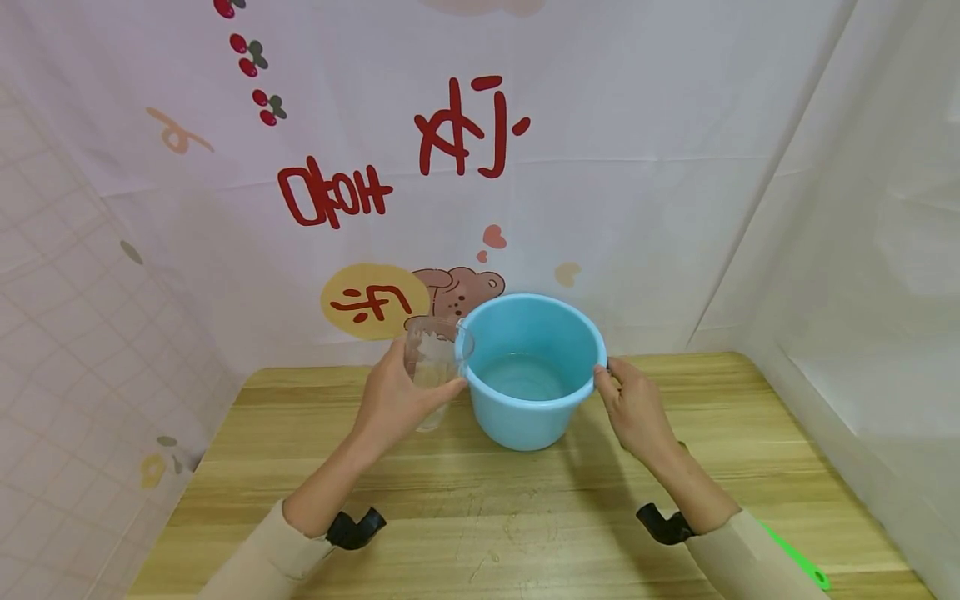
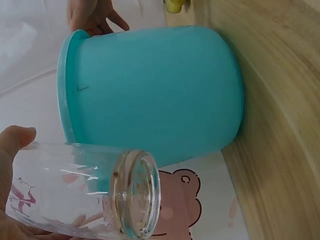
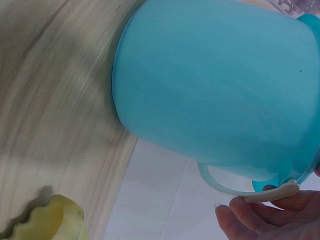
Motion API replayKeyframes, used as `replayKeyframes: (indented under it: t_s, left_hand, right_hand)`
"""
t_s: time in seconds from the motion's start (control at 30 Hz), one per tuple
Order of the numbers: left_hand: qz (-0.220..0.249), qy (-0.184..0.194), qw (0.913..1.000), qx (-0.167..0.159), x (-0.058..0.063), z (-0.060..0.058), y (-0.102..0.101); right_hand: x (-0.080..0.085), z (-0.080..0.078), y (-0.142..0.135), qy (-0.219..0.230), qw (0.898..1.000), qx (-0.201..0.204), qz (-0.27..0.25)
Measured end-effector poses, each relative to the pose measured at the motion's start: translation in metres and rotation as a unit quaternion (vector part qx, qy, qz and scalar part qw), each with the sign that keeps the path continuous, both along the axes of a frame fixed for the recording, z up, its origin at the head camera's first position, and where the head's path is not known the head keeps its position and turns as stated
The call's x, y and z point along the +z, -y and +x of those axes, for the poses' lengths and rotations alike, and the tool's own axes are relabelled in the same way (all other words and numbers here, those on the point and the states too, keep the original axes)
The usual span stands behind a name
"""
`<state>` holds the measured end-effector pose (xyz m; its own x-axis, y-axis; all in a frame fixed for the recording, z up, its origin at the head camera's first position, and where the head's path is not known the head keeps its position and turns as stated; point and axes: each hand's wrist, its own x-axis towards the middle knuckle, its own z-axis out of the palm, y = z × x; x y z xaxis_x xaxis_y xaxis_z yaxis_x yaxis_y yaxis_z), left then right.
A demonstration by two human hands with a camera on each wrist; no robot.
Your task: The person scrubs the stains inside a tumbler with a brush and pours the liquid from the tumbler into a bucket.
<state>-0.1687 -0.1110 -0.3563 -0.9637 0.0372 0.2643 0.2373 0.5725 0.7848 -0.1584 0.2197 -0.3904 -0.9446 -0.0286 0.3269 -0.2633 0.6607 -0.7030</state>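
Note:
My left hand (image 1: 393, 396) grips a clear glass cup (image 1: 431, 362) close against the left side of a light-blue bucket (image 1: 521, 425). In the left wrist view the thick round base of the glass cup (image 2: 137, 195) shows, with the bucket (image 2: 155, 90) right beside it. Some clear liquid (image 1: 521, 377) lies in the bottom of the bucket. My right hand (image 1: 637, 408) holds the bucket at its right rim, thumb on the edge. Seen from the right wrist, its fingers (image 3: 250, 217) are at the pale grip of the bucket's handle (image 3: 275, 192).
A wooden table (image 1: 330, 467) bears small wet-looking marks near its front middle. A wavy yellow-green object (image 3: 47, 220) lies to the right of the bucket. A bright green handle (image 1: 798, 558) pokes out by the right sleeve. White printed cloth (image 1: 637, 208) hangs behind.

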Motion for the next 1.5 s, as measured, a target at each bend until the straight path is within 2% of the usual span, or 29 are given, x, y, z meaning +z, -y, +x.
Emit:
replayKeyframes:
  t_s: [0.27,0.5,0.73,1.03,1.27,1.5]
  left_hand:
    - [0.008,-0.025,0.9996,0.012,-0.006,0.015,-0.004]
    - [0.046,-0.028,0.9985,-0.007,-0.013,0.027,-0.008]
    - [0.06,-0.052,0.9964,-0.028,-0.021,0.035,-0.011]
    - [0.06,-0.029,0.9976,-0.022,-0.03,0.044,-0.016]
    - [0.072,-0.013,0.9967,-0.033,-0.038,0.05,-0.018]
    - [0.078,-0.022,0.9962,-0.03,-0.045,0.056,-0.019]
  right_hand:
    - [0.001,0.001,0.001,0.009,1.0,0.001,-0.004]
    - [0.002,0.002,0.002,0.012,1.0,-0.006,0.002]
    - [0.001,0.001,0.002,0.028,1.0,-0.011,0.0]
    - [0.001,0.001,0.001,0.016,1.0,-0.004,0.003]
    - [-0.001,0.001,0.002,0.011,1.0,-0.005,0.002]
    - [-0.001,0.002,0.001,0.01,1.0,-0.003,0.003]
